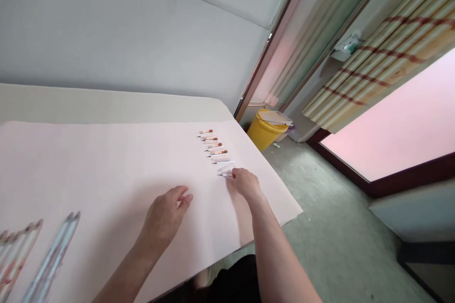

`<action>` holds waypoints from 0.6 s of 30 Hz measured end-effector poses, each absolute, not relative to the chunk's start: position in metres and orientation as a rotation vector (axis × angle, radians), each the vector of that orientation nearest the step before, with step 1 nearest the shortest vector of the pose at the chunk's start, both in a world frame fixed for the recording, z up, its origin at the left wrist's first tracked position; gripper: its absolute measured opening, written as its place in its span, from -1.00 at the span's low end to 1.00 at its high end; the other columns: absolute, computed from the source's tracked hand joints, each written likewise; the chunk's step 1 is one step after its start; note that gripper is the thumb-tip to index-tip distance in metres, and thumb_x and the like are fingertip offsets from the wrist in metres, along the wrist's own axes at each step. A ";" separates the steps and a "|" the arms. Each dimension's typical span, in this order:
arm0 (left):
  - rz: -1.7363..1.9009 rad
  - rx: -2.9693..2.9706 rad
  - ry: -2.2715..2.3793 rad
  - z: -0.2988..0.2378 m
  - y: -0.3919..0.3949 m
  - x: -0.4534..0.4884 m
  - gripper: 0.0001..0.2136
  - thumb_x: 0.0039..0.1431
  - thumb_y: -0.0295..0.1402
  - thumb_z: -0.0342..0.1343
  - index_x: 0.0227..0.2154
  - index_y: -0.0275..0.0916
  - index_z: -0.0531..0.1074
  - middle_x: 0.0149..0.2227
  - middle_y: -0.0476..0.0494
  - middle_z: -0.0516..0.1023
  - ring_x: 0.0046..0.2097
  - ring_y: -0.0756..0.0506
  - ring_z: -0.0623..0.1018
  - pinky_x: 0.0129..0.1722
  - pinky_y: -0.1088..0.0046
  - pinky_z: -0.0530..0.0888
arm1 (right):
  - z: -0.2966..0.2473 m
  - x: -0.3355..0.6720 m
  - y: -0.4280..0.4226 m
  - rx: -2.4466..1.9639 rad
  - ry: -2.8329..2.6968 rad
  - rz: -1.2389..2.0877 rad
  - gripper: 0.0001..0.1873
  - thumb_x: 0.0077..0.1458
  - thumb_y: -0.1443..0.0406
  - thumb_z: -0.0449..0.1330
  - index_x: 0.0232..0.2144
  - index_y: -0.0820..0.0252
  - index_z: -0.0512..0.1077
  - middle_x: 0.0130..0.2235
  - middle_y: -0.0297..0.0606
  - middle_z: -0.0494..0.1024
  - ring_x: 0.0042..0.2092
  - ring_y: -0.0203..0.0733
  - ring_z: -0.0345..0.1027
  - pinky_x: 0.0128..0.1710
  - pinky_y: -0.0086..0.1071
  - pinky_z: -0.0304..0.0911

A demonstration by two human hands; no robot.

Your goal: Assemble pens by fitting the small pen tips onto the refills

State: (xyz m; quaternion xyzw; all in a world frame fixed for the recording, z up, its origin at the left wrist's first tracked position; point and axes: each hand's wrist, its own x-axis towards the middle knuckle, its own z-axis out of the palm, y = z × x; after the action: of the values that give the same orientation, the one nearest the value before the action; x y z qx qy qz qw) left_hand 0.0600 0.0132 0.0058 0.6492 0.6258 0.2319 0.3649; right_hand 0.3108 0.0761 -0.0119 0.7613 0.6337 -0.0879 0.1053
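Nearest the lens the right forearm (280, 255) rises from the bottom edge, beside a dark garment at the person's lap. Beyond it the worktop (106, 99) fills most of the view, covered almost to its edges by a pale pink sheet (106, 161). At the sheet's near left corner lie two bundles of long thin tubes (53, 255), side by side and pointing away from the person. The left hand (165, 215) rests palm down on the sheet near the middle, its fingers loosely curled together and holding nothing. The right hand (245, 183) lies further out toward the sheet's right edge. Its fingers are closed down on the back end of a needle-tipped piece (223, 174), whose dark point pokes out to the left, flat on the sheet. How many fingers pinch it is hidden by the back of the hand. Just beyond it a row of like pieces (215, 147) lies in a neat column, each one crosswise and apart from the next, some orange-brown and some whitish. Judging by its look, the piece is very light, stiff and smooth, so it would roll or skid on the sheet at a slight nudge. The fine tip seems the part most easily bent or blunted. The barrel behind the tip looks like the place to pinch it, between thumb and forefinger with little force.
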 end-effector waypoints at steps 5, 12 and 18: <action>0.705 1.297 1.270 -0.003 0.003 0.092 -0.69 0.05 -0.14 0.04 -0.26 -0.25 0.47 -0.28 -0.16 0.57 -0.18 -0.15 0.53 -0.15 0.34 0.38 | -0.006 0.309 0.074 2.196 1.916 -0.275 -0.71 0.05 0.40 -0.02 -0.21 0.11 0.40 -0.21 -0.17 0.51 -0.20 -0.13 0.41 -0.31 -0.37 0.17; 0.905 0.545 1.251 -0.012 -0.003 0.115 -0.70 -0.01 -0.28 0.18 -0.19 -0.24 0.39 -0.18 -0.20 0.52 -0.17 -0.09 0.53 -0.20 0.37 0.43 | 0.017 0.252 0.055 1.942 2.158 -0.423 -0.73 -0.02 0.37 0.05 -0.23 0.12 0.43 -0.22 -0.18 0.55 -0.20 -0.15 0.42 -0.32 -0.39 0.19; 1.069 0.280 1.076 -0.028 0.005 0.110 -0.94 -0.05 -0.50 0.17 -0.49 -0.32 0.39 -0.44 -0.11 0.48 -0.43 0.01 0.51 -0.35 0.45 0.49 | 0.027 0.213 0.042 1.705 2.361 -0.603 -0.79 0.04 0.25 0.06 -0.27 0.10 0.42 -0.28 -0.23 0.55 -0.29 -0.14 0.43 -0.41 -0.39 0.17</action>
State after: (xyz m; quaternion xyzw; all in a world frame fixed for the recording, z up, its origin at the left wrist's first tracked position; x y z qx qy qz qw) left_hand 0.1103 0.0048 -0.0276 0.1267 0.4863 0.4831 0.7170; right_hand 0.2128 0.0418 0.0272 0.5713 0.7911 -0.2020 0.0835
